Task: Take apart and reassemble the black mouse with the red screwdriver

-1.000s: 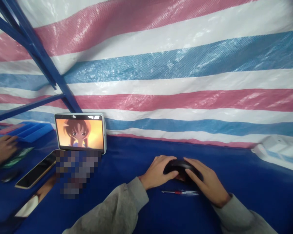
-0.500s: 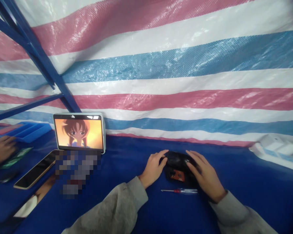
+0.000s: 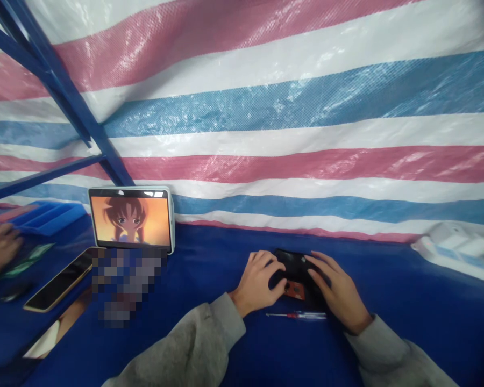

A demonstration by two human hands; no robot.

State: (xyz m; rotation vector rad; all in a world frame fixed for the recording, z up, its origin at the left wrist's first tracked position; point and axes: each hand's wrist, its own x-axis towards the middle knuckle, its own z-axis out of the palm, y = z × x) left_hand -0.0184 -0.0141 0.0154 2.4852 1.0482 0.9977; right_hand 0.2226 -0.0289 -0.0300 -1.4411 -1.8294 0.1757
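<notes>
A black computer mouse [image 3: 290,263], opened up, sits between my two hands on the blue tabletop. An orange-brown circuit board [image 3: 294,291] shows at its near side. My left hand [image 3: 261,282] grips the left end of the black shell, with thumb and fingers curled about it. Against the shell's right side, my right hand [image 3: 336,287] has its thumb and fingers closed on it. My fingers hide part of both ends. Just in front lies a small screwdriver [image 3: 296,315] with a clear handle and a red collar, touched by neither hand.
A tablet [image 3: 132,220] leans on the striped sheet at the back left. Near it lie a phone [image 3: 62,282], a blue compartment tray [image 3: 50,217] and a dark rounded object [image 3: 16,291]. Another person's hand [image 3: 0,250] is far left; white boxy equipment [image 3: 460,252] stands right.
My left hand has shifted right and its fingers have curled further over the mouse, covering more of the board. The shell has tilted slightly. My right hand has barely moved.
</notes>
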